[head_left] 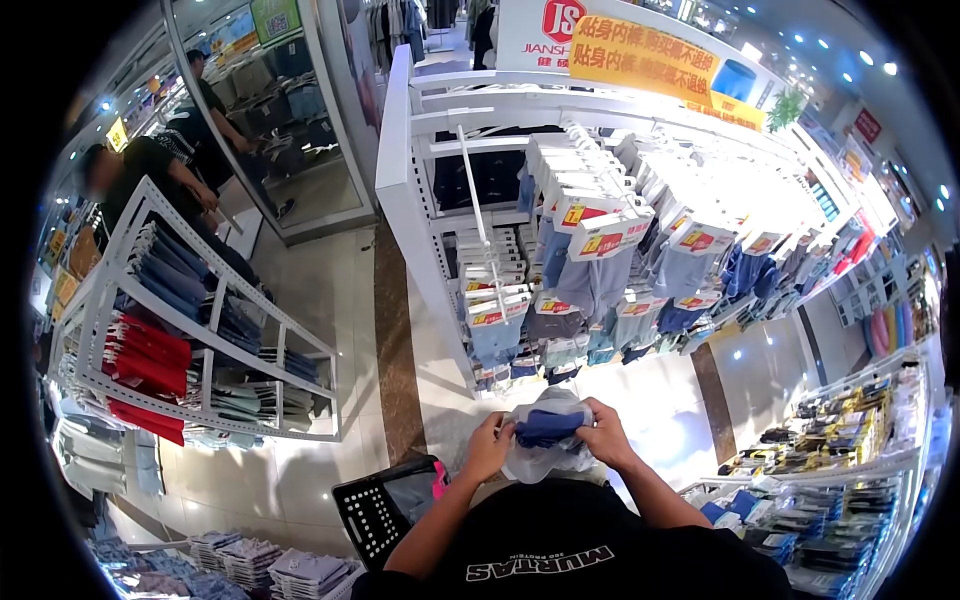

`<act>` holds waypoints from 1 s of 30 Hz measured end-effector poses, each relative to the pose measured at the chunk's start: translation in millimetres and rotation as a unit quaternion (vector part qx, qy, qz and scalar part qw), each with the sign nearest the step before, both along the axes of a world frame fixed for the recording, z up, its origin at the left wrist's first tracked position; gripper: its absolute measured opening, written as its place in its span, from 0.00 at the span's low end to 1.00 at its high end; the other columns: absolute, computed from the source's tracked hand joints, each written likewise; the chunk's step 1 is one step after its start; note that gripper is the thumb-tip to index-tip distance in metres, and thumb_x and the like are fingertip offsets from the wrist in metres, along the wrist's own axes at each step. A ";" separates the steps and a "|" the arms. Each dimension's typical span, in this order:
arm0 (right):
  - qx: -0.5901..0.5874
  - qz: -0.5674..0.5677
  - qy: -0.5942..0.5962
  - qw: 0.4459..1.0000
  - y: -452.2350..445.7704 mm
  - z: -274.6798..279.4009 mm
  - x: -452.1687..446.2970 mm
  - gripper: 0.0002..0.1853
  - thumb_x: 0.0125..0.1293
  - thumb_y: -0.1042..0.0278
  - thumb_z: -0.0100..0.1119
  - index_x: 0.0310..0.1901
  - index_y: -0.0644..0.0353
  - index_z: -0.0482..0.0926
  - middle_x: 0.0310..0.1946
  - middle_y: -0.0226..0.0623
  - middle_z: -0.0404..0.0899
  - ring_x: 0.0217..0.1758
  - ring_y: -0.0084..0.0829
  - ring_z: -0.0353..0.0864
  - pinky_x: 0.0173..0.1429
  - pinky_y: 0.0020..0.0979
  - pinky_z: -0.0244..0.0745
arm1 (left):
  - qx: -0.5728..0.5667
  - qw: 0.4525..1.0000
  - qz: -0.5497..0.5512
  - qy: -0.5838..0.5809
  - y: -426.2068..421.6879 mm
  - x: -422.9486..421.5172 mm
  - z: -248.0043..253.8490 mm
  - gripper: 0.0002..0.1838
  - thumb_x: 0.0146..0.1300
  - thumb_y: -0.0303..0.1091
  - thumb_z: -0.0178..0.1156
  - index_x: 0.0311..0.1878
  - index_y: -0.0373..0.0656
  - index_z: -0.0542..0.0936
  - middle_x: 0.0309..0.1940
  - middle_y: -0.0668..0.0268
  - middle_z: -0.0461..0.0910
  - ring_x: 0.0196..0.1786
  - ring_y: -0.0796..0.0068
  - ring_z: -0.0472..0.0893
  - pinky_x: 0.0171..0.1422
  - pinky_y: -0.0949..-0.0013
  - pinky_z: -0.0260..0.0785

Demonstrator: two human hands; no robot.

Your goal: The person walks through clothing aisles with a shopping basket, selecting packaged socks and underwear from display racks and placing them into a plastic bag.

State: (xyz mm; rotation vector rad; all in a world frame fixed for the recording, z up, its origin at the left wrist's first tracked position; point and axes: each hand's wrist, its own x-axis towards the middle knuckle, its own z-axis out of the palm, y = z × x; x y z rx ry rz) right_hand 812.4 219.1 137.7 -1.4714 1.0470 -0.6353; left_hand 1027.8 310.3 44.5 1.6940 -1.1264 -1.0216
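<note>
My left hand (487,440) and my right hand (603,432) are in front of my chest, fingers closed on opposite sides of a translucent plastic bag (545,462). A folded dark blue piece of cloth (548,427) shows in the top of the bag, between both hands. Whether the cloth is fully inside cannot be seen. The bag's lower part hangs crumpled toward my black shirt. To the left of my left forearm is a black basket (372,515) with rows of holes and a pink part (440,478) at its rim.
Ahead stands a white rack (400,185) hung with packaged underwear (600,280) bearing price cards. At left is another white rack (210,345) with red garments (147,365); a person in dark clothes (150,175) stands behind it. Folded clothes (310,572) and packets (830,520) lie near me.
</note>
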 end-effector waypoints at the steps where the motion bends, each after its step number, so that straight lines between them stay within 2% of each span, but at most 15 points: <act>1: -0.008 0.008 0.011 1.000 -1.4 1.7 3.5 0.12 0.51 0.82 0.55 0.39 0.65 0.78 0.30 0.29 0.77 0.35 0.21 0.74 0.42 0.25 0.72 | 0.002 1.000 -0.009 -0.024 -3.9 1.8 -3.6 0.19 0.70 0.45 0.54 0.47 0.35 0.78 0.30 0.50 0.81 0.35 0.52 0.82 0.41 0.56 0.72; 3: -0.057 0.045 0.030 0.997 -4.9 10.4 10.1 0.14 0.49 0.81 0.55 0.40 0.66 0.77 0.30 0.31 0.77 0.36 0.23 0.74 0.44 0.27 0.72 | 0.012 0.997 -0.027 -0.074 -12.8 6.8 -12.4 0.18 0.71 0.44 0.52 0.43 0.35 0.79 0.27 0.50 0.80 0.32 0.53 0.82 0.39 0.56 0.72; 4: -0.034 0.051 0.031 0.998 -6.4 18.1 13.9 0.16 0.48 0.80 0.55 0.42 0.66 0.78 0.32 0.36 0.78 0.39 0.25 0.76 0.47 0.28 0.73 | 0.027 0.999 -0.004 -0.045 -15.4 7.3 -0.5 0.18 0.71 0.43 0.52 0.41 0.35 0.78 0.28 0.49 0.80 0.33 0.53 0.82 0.39 0.56 0.71; 6: -0.085 0.061 0.056 0.993 -18.6 -2.3 9.8 0.17 0.49 0.80 0.55 0.44 0.66 0.78 0.34 0.40 0.81 0.40 0.27 0.78 0.48 0.30 0.73 | 0.061 0.997 0.047 0.015 -21.5 2.8 22.8 0.18 0.72 0.42 0.50 0.37 0.36 0.78 0.28 0.49 0.80 0.35 0.53 0.82 0.40 0.56 0.71; 8: -0.093 0.030 0.058 0.994 -32.1 -12.3 8.6 0.18 0.49 0.80 0.55 0.45 0.66 0.78 0.35 0.42 0.82 0.41 0.30 0.79 0.48 0.31 0.74 | -0.112 0.985 0.120 -0.057 -24.7 2.2 -9.6 0.17 0.72 0.40 0.50 0.35 0.36 0.77 0.27 0.51 0.78 0.34 0.57 0.80 0.40 0.59 0.69; 10: -0.165 0.009 0.082 0.983 -49.5 -39.5 3.3 0.18 0.49 0.80 0.55 0.45 0.67 0.78 0.34 0.41 0.81 0.38 0.30 0.79 0.47 0.32 0.74 | -0.099 0.984 0.145 0.016 -24.5 -0.9 19.0 0.15 0.72 0.38 0.50 0.35 0.36 0.76 0.26 0.54 0.76 0.31 0.64 0.76 0.40 0.62 0.68; 12: -0.226 0.014 0.137 0.964 -56.4 -57.4 0.4 0.16 0.50 0.81 0.54 0.43 0.66 0.78 0.33 0.39 0.81 0.36 0.28 0.79 0.45 0.30 0.74 | -0.144 0.976 0.161 0.010 -22.8 -3.4 26.0 0.14 0.72 0.36 0.50 0.37 0.35 0.76 0.25 0.56 0.73 0.29 0.68 0.72 0.38 0.63 0.66; 14: -0.161 0.023 0.075 0.984 -48.7 -39.7 13.2 0.15 0.51 0.83 0.52 0.43 0.66 0.77 0.32 0.38 0.80 0.35 0.27 0.78 0.44 0.30 0.73 | -0.106 0.974 0.178 0.096 -22.7 -1.7 42.2 0.13 0.73 0.36 0.50 0.38 0.35 0.76 0.25 0.63 0.73 0.29 0.74 0.71 0.35 0.67 0.65; 16: -0.057 0.052 0.102 0.992 -42.1 -35.1 14.7 0.23 0.52 0.81 0.53 0.53 0.64 0.77 0.37 0.50 0.82 0.43 0.47 0.83 0.54 0.36 0.75 | -0.127 0.957 0.195 0.176 -18.9 -5.4 39.1 0.12 0.74 0.35 0.49 0.40 0.36 0.76 0.25 0.68 0.73 0.28 0.80 0.70 0.32 0.72 0.63; 20: -0.181 0.030 0.086 0.979 -21.1 -36.2 20.1 0.24 0.55 0.80 0.54 0.56 0.59 0.75 0.49 0.48 0.79 0.53 0.41 0.79 0.58 0.37 0.73 | -0.107 0.920 0.232 0.297 -13.4 -9.7 42.4 0.09 0.75 0.32 0.48 0.43 0.39 0.75 0.25 0.76 0.71 0.26 0.90 0.67 0.28 0.81 0.58; 21: -0.160 0.054 0.116 0.979 -18.5 -24.8 19.6 0.28 0.56 0.82 0.54 0.61 0.60 0.72 0.57 0.41 0.77 0.62 0.39 0.76 0.64 0.38 0.73 | -0.109 0.927 0.228 0.276 -9.6 -8.1 38.3 0.08 0.75 0.31 0.48 0.40 0.40 0.74 0.24 0.76 0.71 0.24 0.91 0.66 0.27 0.83 0.57; 24: -0.073 0.072 0.047 0.994 -4.7 -20.8 21.0 0.18 0.61 0.80 0.52 0.54 0.63 0.78 0.50 0.40 0.81 0.55 0.33 0.80 0.61 0.34 0.74 | -0.100 0.926 0.204 0.301 1.7 -5.1 29.1 0.09 0.74 0.31 0.49 0.35 0.40 0.71 0.23 0.74 0.70 0.24 0.88 0.67 0.26 0.79 0.58; 26: -0.011 0.138 0.034 0.990 6.7 -19.7 30.0 0.14 0.65 0.79 0.51 0.51 0.64 0.80 0.47 0.38 0.82 0.52 0.30 0.81 0.58 0.32 0.75 | -0.094 0.946 0.211 0.226 6.4 -4.9 18.2 0.11 0.74 0.31 0.49 0.32 0.40 0.69 0.22 0.72 0.70 0.24 0.86 0.67 0.26 0.76 0.59; 27: -0.054 0.180 0.045 0.981 12.8 -16.5 37.5 0.14 0.67 0.78 0.50 0.52 0.64 0.80 0.47 0.39 0.82 0.50 0.29 0.81 0.55 0.30 0.75 | -0.094 0.954 0.215 0.189 7.9 -4.9 13.6 0.13 0.73 0.31 0.50 0.30 0.40 0.68 0.21 0.71 0.69 0.23 0.85 0.67 0.26 0.75 0.59; 30: -0.122 0.267 0.030 0.956 22.5 -45.3 61.7 0.15 0.66 0.78 0.50 0.53 0.63 0.79 0.49 0.45 0.82 0.51 0.41 0.82 0.56 0.36 0.75 | -0.080 0.957 0.200 0.195 15.1 -6.0 7.8 0.14 0.73 0.32 0.50 0.29 0.39 0.67 0.20 0.70 0.68 0.24 0.83 0.67 0.27 0.73 0.59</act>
